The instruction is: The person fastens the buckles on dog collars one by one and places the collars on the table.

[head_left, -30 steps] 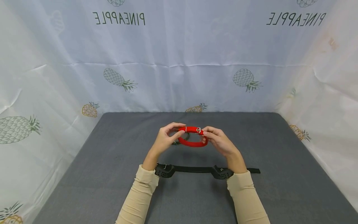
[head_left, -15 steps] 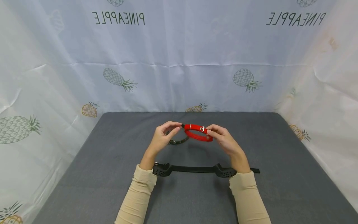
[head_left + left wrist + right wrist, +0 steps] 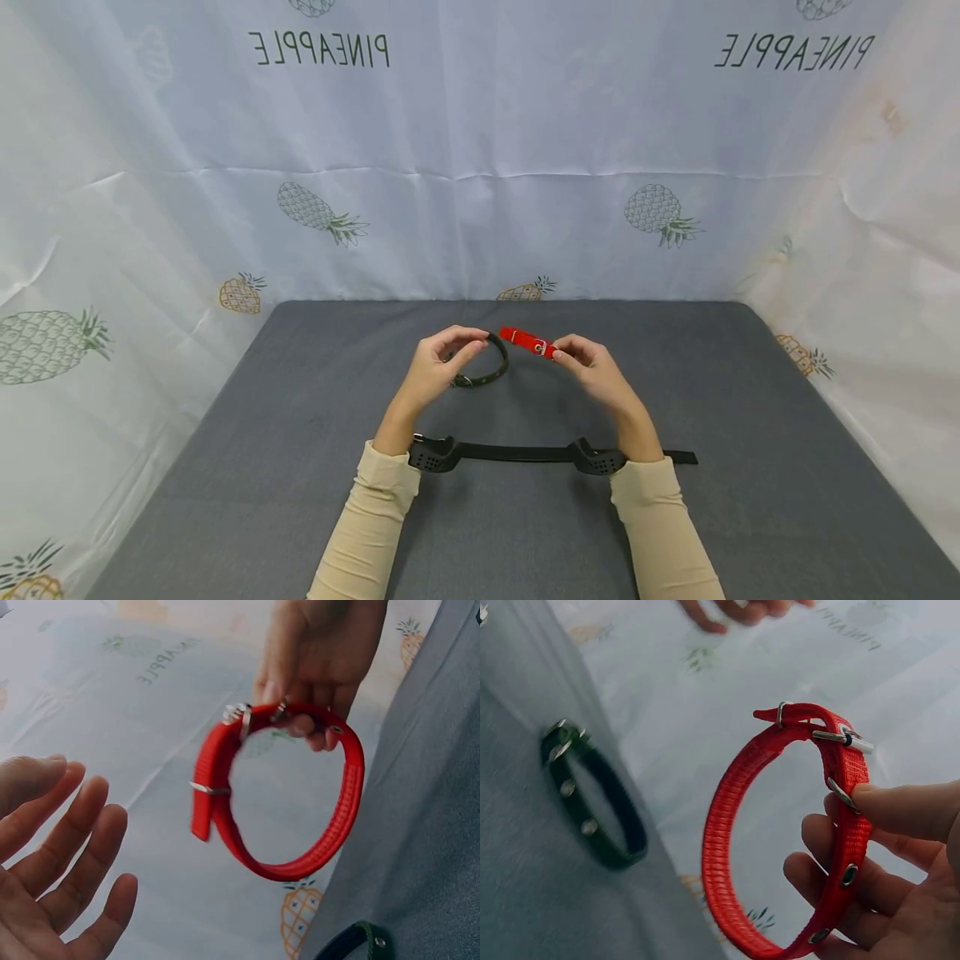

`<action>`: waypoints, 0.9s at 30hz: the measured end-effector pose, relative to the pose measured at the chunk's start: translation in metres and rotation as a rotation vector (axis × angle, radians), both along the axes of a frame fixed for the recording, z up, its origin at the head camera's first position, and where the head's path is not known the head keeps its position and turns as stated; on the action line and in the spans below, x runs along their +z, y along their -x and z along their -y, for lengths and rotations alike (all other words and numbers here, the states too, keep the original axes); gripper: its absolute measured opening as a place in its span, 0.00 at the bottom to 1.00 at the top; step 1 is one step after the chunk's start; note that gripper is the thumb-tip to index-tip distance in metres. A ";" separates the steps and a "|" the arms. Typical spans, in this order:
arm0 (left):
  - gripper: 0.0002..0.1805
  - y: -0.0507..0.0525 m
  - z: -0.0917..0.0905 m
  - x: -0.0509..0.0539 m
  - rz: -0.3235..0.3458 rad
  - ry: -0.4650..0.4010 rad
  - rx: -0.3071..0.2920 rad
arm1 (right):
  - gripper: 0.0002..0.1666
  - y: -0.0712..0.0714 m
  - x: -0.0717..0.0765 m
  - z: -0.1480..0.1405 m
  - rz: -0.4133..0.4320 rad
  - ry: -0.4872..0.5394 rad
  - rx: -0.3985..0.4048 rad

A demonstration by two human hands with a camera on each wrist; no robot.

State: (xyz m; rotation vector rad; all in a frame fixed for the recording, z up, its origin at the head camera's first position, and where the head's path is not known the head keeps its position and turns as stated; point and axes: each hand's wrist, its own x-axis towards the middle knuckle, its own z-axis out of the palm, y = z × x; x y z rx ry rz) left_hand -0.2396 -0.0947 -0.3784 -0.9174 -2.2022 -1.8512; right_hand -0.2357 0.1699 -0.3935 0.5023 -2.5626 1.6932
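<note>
A red pet collar (image 3: 527, 341), buckled into a loop with metal eyelets, hangs above the table in my right hand (image 3: 600, 379). Thumb and fingers pinch it near the buckle and D-ring, as the right wrist view shows. My left hand (image 3: 438, 367) is raised to the left of it, fingers spread and apart from the collar in the left wrist view. Below and behind the left hand, a dark green collar (image 3: 604, 832) with metal studs lies looped on the table; the hand covers part of it in the head view.
A long black strap (image 3: 517, 453) with a buckle at its left end lies across the table (image 3: 525, 533) under my wrists, partly hidden by the black wrist cameras. A white curtain (image 3: 480, 233) with pineapple prints stands behind the table and on both sides.
My left hand has let go of the red collar and moved slightly left. The right hand keeps hold, and the collar has moved right and turned, so its loop looks narrower.
</note>
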 end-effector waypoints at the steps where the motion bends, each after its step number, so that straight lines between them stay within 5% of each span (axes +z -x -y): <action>1: 0.13 0.000 0.000 0.000 0.000 0.000 0.000 | 0.11 0.001 -0.003 0.000 -0.023 -0.023 -0.012; 13: 0.12 0.000 0.001 -0.001 0.004 0.000 0.008 | 0.09 0.014 -0.033 0.001 -0.197 -0.176 -0.172; 27: 0.12 0.000 0.001 -0.002 -0.003 0.016 0.011 | 0.09 0.020 -0.052 0.003 -0.188 -0.236 -0.243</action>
